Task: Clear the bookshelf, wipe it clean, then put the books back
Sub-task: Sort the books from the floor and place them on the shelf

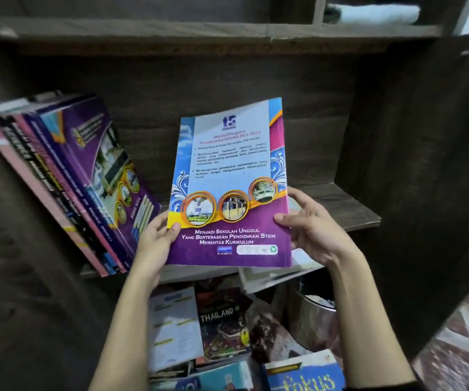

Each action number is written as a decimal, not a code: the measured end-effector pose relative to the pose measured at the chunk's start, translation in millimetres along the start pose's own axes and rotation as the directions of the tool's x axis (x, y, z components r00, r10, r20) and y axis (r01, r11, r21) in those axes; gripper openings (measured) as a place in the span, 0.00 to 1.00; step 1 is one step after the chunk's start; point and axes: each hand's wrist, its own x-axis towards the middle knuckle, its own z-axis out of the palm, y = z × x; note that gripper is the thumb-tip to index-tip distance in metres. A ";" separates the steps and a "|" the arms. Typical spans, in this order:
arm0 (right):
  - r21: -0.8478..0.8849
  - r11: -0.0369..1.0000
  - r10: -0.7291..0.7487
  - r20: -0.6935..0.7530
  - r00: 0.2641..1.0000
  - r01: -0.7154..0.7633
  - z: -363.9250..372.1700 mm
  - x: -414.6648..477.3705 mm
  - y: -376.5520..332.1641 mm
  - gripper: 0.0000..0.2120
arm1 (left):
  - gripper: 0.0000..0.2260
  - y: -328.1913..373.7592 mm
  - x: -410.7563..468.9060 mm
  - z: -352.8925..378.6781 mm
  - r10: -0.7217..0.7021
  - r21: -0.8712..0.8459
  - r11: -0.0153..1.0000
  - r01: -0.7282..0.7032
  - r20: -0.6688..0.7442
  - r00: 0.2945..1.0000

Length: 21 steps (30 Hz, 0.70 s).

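Ahead, dark wooden bookshelf (256,80) beside patterned floor (467,334).

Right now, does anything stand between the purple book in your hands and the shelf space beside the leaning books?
Nothing visible does. The purple book, gripped by left hand and right hand, hangs before the gap right of the leaning books. It hides the shelf directly behind it, so that patch is unconfirmed.

The glossy purple-and-blue paperback book (229,193) hides most fingers of the left hand (154,241) and the right hand (312,230). Left of it, the spine lettering of the leaning books (58,179) is blurred. Below it, a blue book (304,376) is cropped.
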 end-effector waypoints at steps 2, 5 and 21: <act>-0.056 0.997 -0.060 0.015 0.998 0.061 13.6 2.8 -0.1 0.21 | 0.16 7.6 -1.7 -7.4 0.061 0.142 0.988 -0.053 -0.052 0.997; -0.151 0.976 -0.151 0.045 0.987 0.156 43.5 9.0 1.9 0.22 | 0.21 28.7 0.5 -19.3 0.196 0.250 0.955 -0.160 -0.127 0.972; -0.516 0.731 -0.451 0.128 0.883 0.447 166.5 44.2 83.6 0.26 | 0.50 172.0 -15.4 -44.8 0.660 0.403 0.655 -0.639 0.106 0.744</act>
